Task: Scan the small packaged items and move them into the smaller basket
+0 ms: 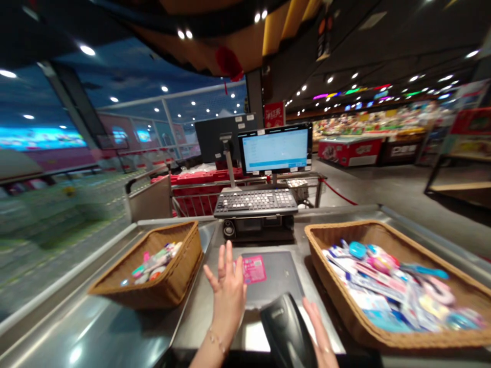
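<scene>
My left hand [227,289] is raised above the steel checkout counter [115,327], fingers stretched out and apart, holding nothing. Just beyond its fingertips a pink packet [253,269] lies on the grey scanner plate [276,278]. My right hand [319,332] is low at the front, fingers straight and flat, empty, right beside a black handheld scanner [287,327] that stands between the two hands. A wicker basket [169,286] with a few small packets sits to the left. A larger wicker basket [345,317] full of colourful packaged items sits to the right.
Behind the scanner plate stand a keyboard [256,201] and a lit monitor [275,150]. Red shopping baskets [199,191] are stacked past a metal rail. Shop displays [353,145] fill the right background, and a blurred glass barrier runs along the left.
</scene>
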`<state>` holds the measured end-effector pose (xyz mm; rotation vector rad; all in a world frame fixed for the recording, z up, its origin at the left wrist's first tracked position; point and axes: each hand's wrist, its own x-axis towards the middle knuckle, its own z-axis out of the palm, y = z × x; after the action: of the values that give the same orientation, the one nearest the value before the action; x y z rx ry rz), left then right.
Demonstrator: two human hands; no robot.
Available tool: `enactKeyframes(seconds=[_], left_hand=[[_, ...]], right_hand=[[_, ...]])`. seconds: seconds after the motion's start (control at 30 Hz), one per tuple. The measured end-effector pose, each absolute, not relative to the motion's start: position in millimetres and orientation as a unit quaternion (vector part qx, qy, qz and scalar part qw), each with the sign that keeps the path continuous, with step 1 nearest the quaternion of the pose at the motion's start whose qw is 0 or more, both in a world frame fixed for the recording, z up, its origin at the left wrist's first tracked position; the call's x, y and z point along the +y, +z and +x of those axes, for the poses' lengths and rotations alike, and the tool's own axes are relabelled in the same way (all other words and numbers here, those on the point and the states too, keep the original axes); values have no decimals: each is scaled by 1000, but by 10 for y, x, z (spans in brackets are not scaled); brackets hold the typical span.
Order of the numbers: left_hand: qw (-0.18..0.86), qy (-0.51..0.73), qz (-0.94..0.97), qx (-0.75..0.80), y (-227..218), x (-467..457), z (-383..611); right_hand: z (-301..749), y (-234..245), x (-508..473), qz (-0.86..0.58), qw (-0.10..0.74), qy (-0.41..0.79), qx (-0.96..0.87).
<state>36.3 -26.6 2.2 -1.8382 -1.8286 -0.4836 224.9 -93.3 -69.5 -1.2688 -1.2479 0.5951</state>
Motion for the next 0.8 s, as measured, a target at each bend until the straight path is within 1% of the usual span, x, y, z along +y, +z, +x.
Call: enactKeyframes(seconds=[0.1, 0.23, 0.37, 0.53, 0.6, 0.73, 0.8], left_hand=[[257, -178, -662, -682, 18, -310, 298], [260, -172, -648, -695, -4, -367, 204], [262, -171, -639, -703, -24, -410, 124], [265, -174, -633, -707, -31, -445, 67], [268, -172, -628, -710, -37, -454, 47], [293, -167, -619, -709, -62, -465, 6], [303, -165, -617, -708, -72, -472, -2]], right_hand=[[2111, -825, -868, -556, 576, 275, -532], [1988, -962, -831, -511, 577, 229, -594], [1923, -983, -837, -522, 572, 269, -573], [1877, -979, -852, -518, 556, 246, -602], [1870, -985, -864, -512, 548, 220, -624], [1851, -968, -897, -462, 547, 121, -687], [1833, -946, -906, -455, 545, 108, -696]])
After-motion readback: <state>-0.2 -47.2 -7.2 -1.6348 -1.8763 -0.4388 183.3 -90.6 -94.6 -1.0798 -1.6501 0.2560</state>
